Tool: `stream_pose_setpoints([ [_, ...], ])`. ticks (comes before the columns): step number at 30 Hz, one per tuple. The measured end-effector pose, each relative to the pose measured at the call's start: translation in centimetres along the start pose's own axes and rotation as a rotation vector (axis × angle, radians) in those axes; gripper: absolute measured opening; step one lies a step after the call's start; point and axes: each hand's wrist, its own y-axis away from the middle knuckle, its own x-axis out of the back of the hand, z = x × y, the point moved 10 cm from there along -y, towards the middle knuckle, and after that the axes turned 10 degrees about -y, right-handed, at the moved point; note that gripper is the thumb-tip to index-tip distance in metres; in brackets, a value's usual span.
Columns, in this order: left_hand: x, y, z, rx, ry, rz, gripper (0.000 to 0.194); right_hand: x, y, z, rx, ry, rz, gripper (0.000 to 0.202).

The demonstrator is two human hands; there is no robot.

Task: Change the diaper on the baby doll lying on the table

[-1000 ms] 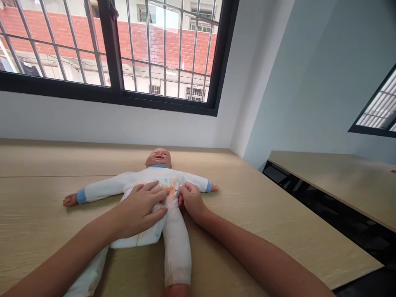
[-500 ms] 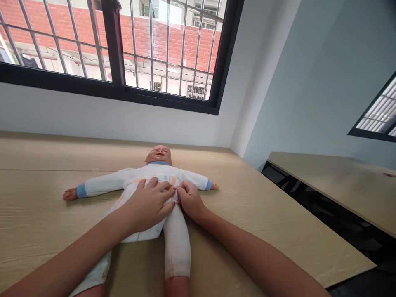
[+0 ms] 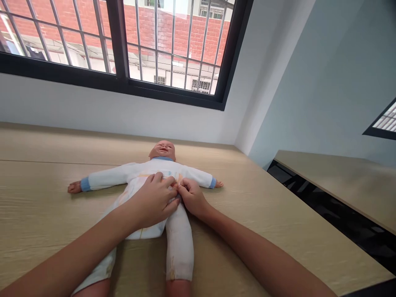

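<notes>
A baby doll (image 3: pixel 162 150) lies on its back with its head away from me and its arms spread. It wears a white shirt (image 3: pixel 148 169) with blue collar and cuffs, and white trousers (image 3: pixel 180 247). My left hand (image 3: pixel 157 197) rests across the shirt front, its bent fingers closed on the cloth towards the right side. At that side, my right hand (image 3: pixel 194 199) pinches the shirt's edge between thumb and forefinger. The fingertips of both hands nearly meet there. What small part of the cloth they hold is hidden.
The doll lies on a pale wooden table (image 3: pixel 247 214) that reaches back to the wall below a barred window (image 3: pixel 173 45). A second table (image 3: pixel 340 177) with a dark front panel (image 3: pixel 309 198) stands to the right, across a gap.
My left fingers have drawn closer together and in towards my right fingertips on the shirt. My right hand keeps its pinch. The whole view has shifted slightly.
</notes>
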Motion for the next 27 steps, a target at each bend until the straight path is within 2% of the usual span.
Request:
stream_pose_setpoints([
  [4,0.1,0.1,0.2,-0.023,0.016,-0.007,0.033,0.0,-0.3,-0.1,0.016,0.029,-0.019,0.025],
  [12,0.3,0.4,0.2,-0.027,0.054,0.057,0.032,-0.9,-0.3,-0.9,0.044,0.103,-0.110,0.021],
  [19,0.1,0.5,0.3,-0.042,-0.004,0.070,0.037,-1.7,-0.6,-0.9,-0.064,-0.084,-0.206,0.021],
  [23,0.1,0.7,0.3,-0.028,-0.021,0.072,0.038,-0.9,-0.6,0.3,-0.131,-0.251,-0.123,0.027],
  [27,-0.2,0.7,0.2,-0.020,-0.029,0.046,0.040,-0.6,-0.6,0.8,-0.113,-0.203,-0.080,0.030],
])
